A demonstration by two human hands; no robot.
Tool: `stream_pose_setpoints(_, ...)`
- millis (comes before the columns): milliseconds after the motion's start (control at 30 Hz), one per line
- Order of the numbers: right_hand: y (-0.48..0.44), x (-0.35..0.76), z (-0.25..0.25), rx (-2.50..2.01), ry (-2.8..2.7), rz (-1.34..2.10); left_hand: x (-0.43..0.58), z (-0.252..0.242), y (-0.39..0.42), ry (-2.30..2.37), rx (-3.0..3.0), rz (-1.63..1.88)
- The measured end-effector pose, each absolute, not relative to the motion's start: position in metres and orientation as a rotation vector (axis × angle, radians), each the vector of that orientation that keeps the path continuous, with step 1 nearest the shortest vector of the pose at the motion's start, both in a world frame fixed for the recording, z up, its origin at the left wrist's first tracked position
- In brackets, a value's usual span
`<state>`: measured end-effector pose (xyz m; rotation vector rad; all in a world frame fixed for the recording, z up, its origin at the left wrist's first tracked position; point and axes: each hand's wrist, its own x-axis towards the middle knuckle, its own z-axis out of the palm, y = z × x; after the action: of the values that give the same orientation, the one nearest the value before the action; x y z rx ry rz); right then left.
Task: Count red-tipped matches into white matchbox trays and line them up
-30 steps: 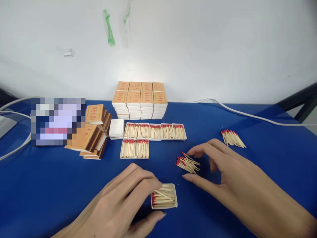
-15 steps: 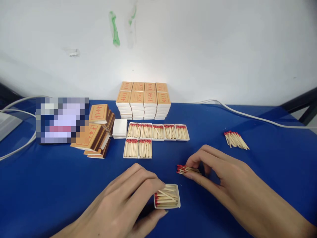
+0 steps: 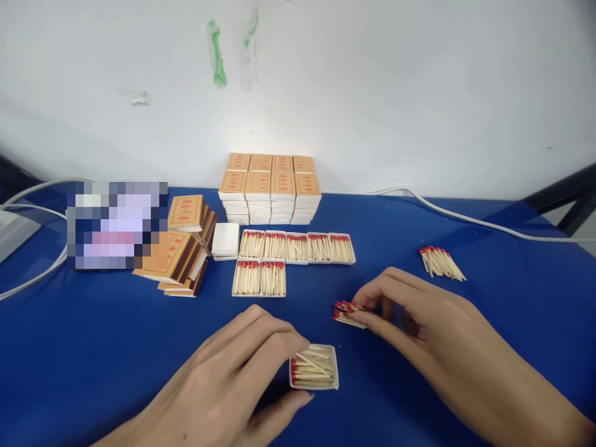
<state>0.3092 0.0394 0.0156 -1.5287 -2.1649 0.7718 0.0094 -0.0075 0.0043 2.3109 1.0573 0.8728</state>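
Near the front of the blue table lies a white matchbox tray (image 3: 314, 367), partly filled with red-headed matches. My left hand (image 3: 246, 372) is curved around the tray's left end, thumb and fingers at its edges. To the upper right, my right hand (image 3: 410, 316) pinches a few matches (image 3: 351, 305) between thumb and fingers, just above other matches (image 3: 347, 320) on the table. Several filled trays (image 3: 274, 278) stand in two rows beyond the hands. Farther right is a loose pile of matches (image 3: 442, 263).
Closed orange matchboxes (image 3: 270, 189) are stacked against the white wall. To their left are white trays (image 3: 226, 241), leaning matchbox covers (image 3: 170, 254) and a blurred-out device (image 3: 116, 223). A white cable (image 3: 465, 220) runs along the back right.
My right hand has risen slightly with a few matches, leaving others visible beneath them on the table. My left hand has stayed nearly still at the tray.
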Motion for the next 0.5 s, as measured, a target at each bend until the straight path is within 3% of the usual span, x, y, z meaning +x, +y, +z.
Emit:
stream_pose_setpoints(333, 0.042, 0.312, 0.018, -1.531, -2.183, 0.628, 0.006, 0.0, -0.007, 1.05, 2.283, 0.879)
stream_pose_setpoints(500, 0.032, 0.299, 0.027, -1.322, -2.2, 0.522, 0.004, 0.0, -0.009, 1.079, 2.279, 0.87)
